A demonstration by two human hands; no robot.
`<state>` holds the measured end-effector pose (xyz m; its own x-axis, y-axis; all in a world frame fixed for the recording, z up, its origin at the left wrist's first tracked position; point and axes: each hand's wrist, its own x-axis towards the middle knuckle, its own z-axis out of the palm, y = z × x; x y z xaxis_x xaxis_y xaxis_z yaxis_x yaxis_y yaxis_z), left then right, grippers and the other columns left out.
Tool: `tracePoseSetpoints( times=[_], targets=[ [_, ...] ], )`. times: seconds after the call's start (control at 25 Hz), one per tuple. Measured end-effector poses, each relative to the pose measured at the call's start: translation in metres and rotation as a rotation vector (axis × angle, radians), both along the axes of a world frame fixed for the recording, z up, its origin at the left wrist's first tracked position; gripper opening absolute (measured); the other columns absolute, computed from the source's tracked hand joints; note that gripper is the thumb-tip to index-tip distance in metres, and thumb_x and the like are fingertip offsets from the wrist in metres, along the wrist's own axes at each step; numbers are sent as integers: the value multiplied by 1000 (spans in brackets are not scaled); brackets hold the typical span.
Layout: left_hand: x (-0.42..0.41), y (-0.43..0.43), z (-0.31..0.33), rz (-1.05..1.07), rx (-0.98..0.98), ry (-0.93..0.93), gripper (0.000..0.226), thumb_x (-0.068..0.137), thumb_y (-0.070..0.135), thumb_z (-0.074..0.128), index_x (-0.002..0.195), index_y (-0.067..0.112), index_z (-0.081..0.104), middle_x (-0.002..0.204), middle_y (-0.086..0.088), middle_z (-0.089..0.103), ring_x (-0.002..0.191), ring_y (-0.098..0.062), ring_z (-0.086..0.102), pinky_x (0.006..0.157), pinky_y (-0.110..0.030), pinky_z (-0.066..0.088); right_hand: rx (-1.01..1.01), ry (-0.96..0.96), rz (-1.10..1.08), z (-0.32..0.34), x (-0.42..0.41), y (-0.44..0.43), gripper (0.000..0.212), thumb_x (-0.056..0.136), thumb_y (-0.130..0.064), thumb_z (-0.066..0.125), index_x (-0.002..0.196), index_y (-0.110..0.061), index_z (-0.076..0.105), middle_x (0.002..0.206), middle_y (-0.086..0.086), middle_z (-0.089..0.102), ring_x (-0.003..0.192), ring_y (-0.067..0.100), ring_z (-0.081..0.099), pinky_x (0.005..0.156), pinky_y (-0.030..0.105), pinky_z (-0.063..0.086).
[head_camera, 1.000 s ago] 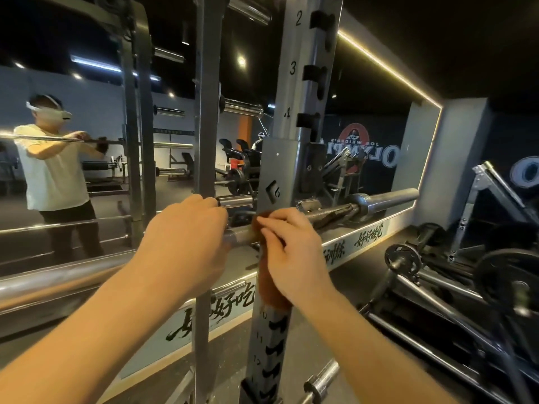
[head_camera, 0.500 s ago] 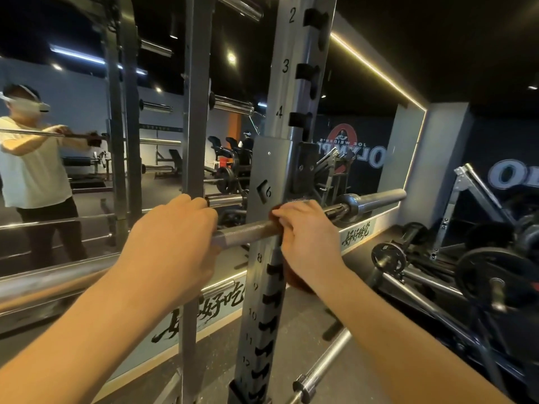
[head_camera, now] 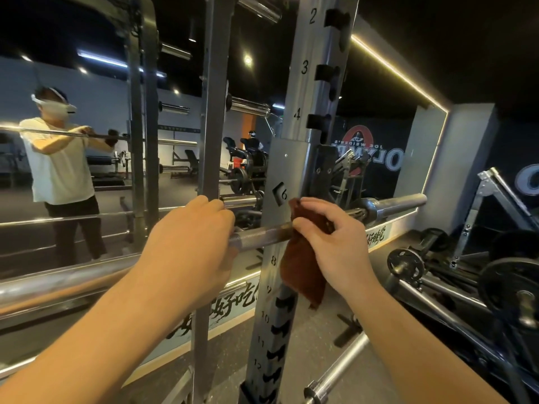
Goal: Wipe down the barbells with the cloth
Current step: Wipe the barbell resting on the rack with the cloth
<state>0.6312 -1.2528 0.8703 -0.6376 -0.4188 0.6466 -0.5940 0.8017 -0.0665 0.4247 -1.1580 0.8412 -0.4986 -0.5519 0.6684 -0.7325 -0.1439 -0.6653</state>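
- My left hand (head_camera: 189,246) wraps over the barbell (head_camera: 262,236), fingers curled across the top of the knurled shaft, back of the hand toward me
- My right hand (head_camera: 335,243) sits further right on the same shaft, just past the upright (head_camera: 291,170), thumb and fingers pinching the cloth (head_camera: 303,272) against the steel
- The hands are apart, with a short bare stretch of shaft and the upright between them
- The cloth is rust-brown; its top is bunched over the shaft under my right fingers, and the rest hangs below, in front of the upright, just left of my right wrist
- The barbell runs from behind my left forearm, across the front of the upright, past my right hand to a collar and smooth sleeve (head_camera: 402,201)
- The upright has numbers down its face; an 8 shows just under the shaft, between my hands
- Beyond my left hand is a mirror (head_camera: 180,185), showing a person (head_camera: 61,167) in a pale shirt with both hands on a bar
- Below my right forearm a floor bar (head_camera: 338,371) lies with its end toward me
- Right of my right hand, lower down, are plates (head_camera: 405,265); I cannot tell how they are mounted
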Motion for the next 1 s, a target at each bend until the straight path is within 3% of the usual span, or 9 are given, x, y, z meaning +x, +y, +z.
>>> tracePoseSetpoints(
  times=[0.12, 0.24, 0.44, 0.56, 0.76, 0.84, 0.92, 1.0],
  targets=[
    [1, 0, 1, 3, 16, -4, 19, 100, 48, 53, 109, 32, 58, 98, 13, 46, 97, -10, 43, 75, -26, 40, 79, 183, -150, -5, -5, -13, 22, 94, -26, 72, 115, -29, 73, 116, -18, 57, 108, -2, 53, 100, 16, 39],
    [2, 1, 1, 6, 21, -4, 19, 100, 48, 53, 109, 32, 58, 97, 14, 45, 96, -10, 41, 75, -26, 38, 92, 249, -319, -4, -11, -19, 20, 99, -18, 62, 115, -21, 74, 112, -12, 59, 108, 4, 52, 106, 27, 44],
    [1, 1, 1, 12, 24, 8, 18, 100, 47, 52, 109, 32, 57, 96, 13, 44, 95, -10, 39, 75, -26, 36, -7, 462, -158, -23, 18, -16, 24, 95, -13, 62, 115, -16, 74, 115, -14, 60, 113, -3, 45, 107, 7, 28],
    [0, 2, 1, 27, 21, -2, 18, 100, 47, 54, 108, 32, 57, 94, 13, 43, 94, -10, 38, 75, -26, 35, -31, 445, -310, -16, -6, -24, 21, 95, -12, 63, 111, -16, 76, 113, -7, 67, 112, -1, 46, 106, 23, 43],
    [-2, 6, -2, 47, -11, -9, 19, 101, 47, 50, 110, 31, 56, 96, 12, 39, 92, -10, 33, 75, -26, 33, -11, 556, -165, -27, 11, -15, 29, 93, -13, 60, 117, -17, 75, 117, -10, 69, 114, 4, 52, 104, 9, 35],
    [-1, 5, -1, 43, -2, -3, 20, 101, 47, 51, 111, 31, 57, 98, 13, 41, 93, -9, 35, 76, -26, 34, -7, 618, -276, -21, -6, -14, 28, 92, -9, 64, 115, -17, 76, 115, -7, 72, 112, 11, 58, 99, 24, 50],
    [1, 4, -1, 31, 19, 3, 19, 101, 46, 52, 111, 31, 57, 99, 13, 44, 94, -10, 37, 76, -26, 37, -6, 519, -398, -19, -4, -17, 26, 91, -7, 67, 113, -15, 77, 111, -6, 73, 110, 13, 61, 88, 35, 58],
    [2, 5, -1, 25, 21, 4, 18, 101, 45, 53, 109, 30, 57, 99, 12, 43, 95, -10, 37, 76, -27, 38, -36, 473, -328, -28, 23, -17, 27, 91, -12, 62, 114, -14, 76, 114, -6, 73, 109, 11, 60, 93, 24, 52]
  ],
)
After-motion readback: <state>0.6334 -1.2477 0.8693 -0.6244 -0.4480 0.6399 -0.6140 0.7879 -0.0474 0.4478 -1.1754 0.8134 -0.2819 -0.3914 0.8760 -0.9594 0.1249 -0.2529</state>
